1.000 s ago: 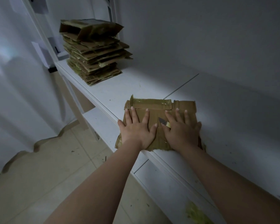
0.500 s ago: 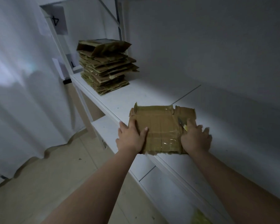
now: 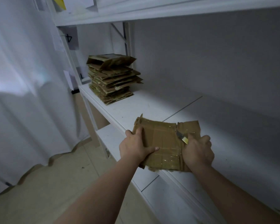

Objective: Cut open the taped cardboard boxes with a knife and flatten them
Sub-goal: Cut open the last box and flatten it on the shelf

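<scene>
A flattened brown cardboard box (image 3: 163,143), with shiny tape across it, lies at the front edge of the white shelf (image 3: 136,109). My left hand (image 3: 134,147) grips its left edge, thumb on top and fingers curled round the side. My right hand (image 3: 198,151) grips its right edge and also holds a small knife (image 3: 182,137) with a yellow handle, the blade pointing up and left over the cardboard. Further back on the left of the shelf stands a stack of flattened boxes (image 3: 113,80).
An upper shelf (image 3: 152,12) runs overhead. A grey wall backs the shelf. A white curtain (image 3: 23,94) hangs at the left. A lower shelf board (image 3: 110,136) and tiled floor (image 3: 55,183) lie below.
Both hands went from pressing flat on the cardboard to gripping its left and right edges. The view has tilted up, showing the upper shelf.
</scene>
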`<state>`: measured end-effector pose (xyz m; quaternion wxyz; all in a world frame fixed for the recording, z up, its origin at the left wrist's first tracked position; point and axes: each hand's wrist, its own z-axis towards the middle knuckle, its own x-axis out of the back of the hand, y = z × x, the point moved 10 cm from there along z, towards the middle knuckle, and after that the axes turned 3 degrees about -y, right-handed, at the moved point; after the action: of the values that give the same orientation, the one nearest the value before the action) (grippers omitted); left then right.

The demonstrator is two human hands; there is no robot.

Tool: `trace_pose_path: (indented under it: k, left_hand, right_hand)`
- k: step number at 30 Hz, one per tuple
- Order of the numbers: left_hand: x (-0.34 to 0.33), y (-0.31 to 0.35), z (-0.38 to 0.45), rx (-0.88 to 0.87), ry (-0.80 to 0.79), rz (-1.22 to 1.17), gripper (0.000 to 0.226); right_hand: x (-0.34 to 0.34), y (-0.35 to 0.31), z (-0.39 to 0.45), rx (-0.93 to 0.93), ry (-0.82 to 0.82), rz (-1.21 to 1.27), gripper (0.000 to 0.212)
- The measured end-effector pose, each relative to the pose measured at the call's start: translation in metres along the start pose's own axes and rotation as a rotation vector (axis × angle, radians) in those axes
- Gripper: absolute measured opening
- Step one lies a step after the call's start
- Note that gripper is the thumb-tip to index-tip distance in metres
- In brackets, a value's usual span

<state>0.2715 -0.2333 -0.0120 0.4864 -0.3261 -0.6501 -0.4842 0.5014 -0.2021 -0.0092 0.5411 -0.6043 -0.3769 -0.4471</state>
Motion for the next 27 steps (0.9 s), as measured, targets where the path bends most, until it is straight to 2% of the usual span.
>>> trace_pose_path:
  k: [5, 8, 11, 14, 18, 22, 25, 27]
  left_hand:
    - [0.027, 0.002, 0.0, -0.048, 0.073, -0.034, 0.096]
    - [0.048, 0.0, 0.008, -0.074, 0.092, -0.095, 0.084]
    - [0.07, -0.007, 0.025, -0.081, 0.06, -0.402, 0.067]
    - [0.086, -0.014, 0.042, -0.085, 0.003, -0.667, 0.067]
    - [0.079, -0.023, 0.058, -0.208, -0.24, -0.449, 0.08]
    - [0.11, -0.076, 0.083, -0.296, -0.202, -0.314, 0.081]
    - [0.129, -0.133, 0.11, -0.179, -0.259, -0.568, 0.059]
    - [0.142, -0.155, 0.125, -0.17, -0.263, -0.694, 0.051]
  right_hand:
    - [0.005, -0.002, -0.003, -0.009, 0.013, 0.045, 0.044]
    - [0.012, -0.01, -0.002, -0.021, 0.04, 0.098, 0.047]
    - [0.022, -0.011, 0.004, -0.08, 0.066, 0.201, 0.044]
    - [0.028, -0.01, 0.011, -0.171, 0.098, 0.287, 0.038]
    - [0.032, -0.055, 0.017, -0.152, 0.147, 0.323, 0.04]
    - [0.026, -0.116, 0.014, -0.138, 0.233, 0.43, 0.042]
    - [0.022, -0.159, 0.012, -0.152, 0.272, 0.49, 0.046]
    - [0.024, -0.182, 0.011, -0.159, 0.309, 0.534, 0.048]
